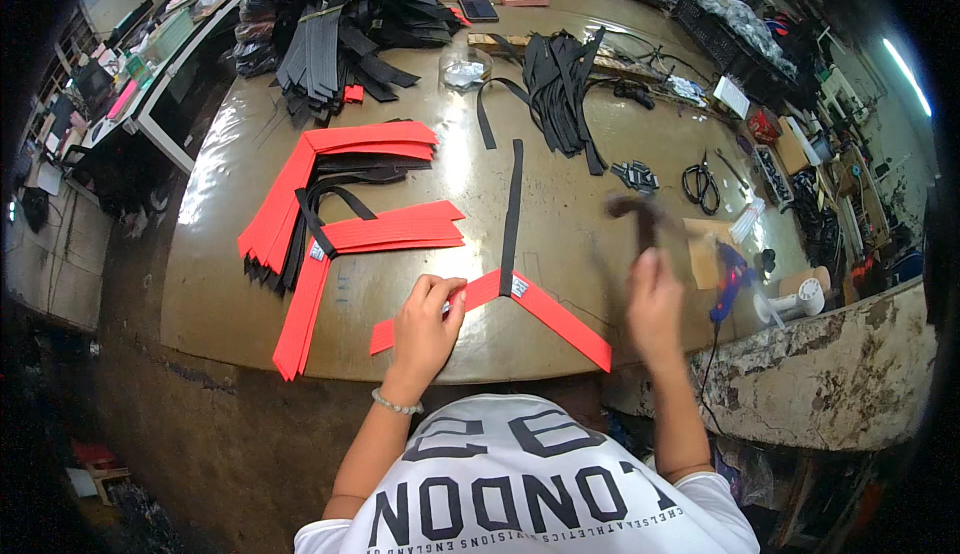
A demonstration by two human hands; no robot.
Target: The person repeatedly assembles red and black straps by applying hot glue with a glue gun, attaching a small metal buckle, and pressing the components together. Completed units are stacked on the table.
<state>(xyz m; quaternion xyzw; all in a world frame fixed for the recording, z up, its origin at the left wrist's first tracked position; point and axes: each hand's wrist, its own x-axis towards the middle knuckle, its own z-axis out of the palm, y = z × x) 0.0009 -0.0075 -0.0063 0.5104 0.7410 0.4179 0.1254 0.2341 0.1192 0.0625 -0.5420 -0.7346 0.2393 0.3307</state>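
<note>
My left hand (428, 322) is closed on the left arm of a red strap (562, 327), near the table's front edge. The strap bends in a shallow peak, with a small pale label beside the bend. From the peak a black strip (513, 204) runs away from me over the table. My right hand (655, 304) grips a hammer (645, 222), raised to the right of the strap and blurred by motion. On my left lie stacked red straps (350, 139), bent at an angle, with black strips among them and another red bundle (390, 233) lower down.
Bundled black strips (560, 94) and a larger black bundle (345, 39) lie farther back, with a glass jar (464, 69) between them. To the right are small dark metal pieces (636, 177), scissors (702, 186), a blue glue gun (733, 282) with its cord, and white spools (800, 299).
</note>
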